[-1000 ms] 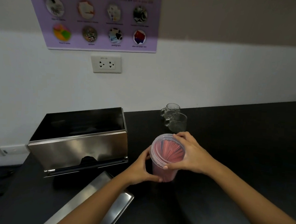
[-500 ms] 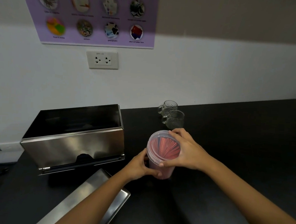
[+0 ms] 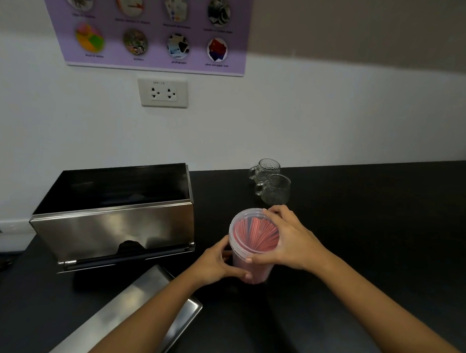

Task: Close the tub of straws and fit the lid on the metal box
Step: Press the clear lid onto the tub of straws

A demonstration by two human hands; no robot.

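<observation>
A clear plastic tub of red straws [image 3: 250, 239] stands on the black counter, with its clear round lid lying on top. My left hand [image 3: 216, 264] wraps the tub's lower left side. My right hand [image 3: 290, 241] lies over the lid's right rim, thumb on the front edge and fingers on the far edge. To the left stands the open stainless metal box [image 3: 110, 224], its dark inside showing. Its flat metal lid [image 3: 139, 301] lies on the counter in front of the box, partly under my left forearm.
Two empty glass mugs [image 3: 273, 185] stand just behind the tub near the white wall. A wall socket [image 3: 162, 93] and a purple poster [image 3: 153, 26] hang above the box. The black counter [image 3: 386, 225] stretches to the right.
Both hands stay on the tub and lid in the same grip. The view has shifted slightly; the tub has hardly moved on the counter.
</observation>
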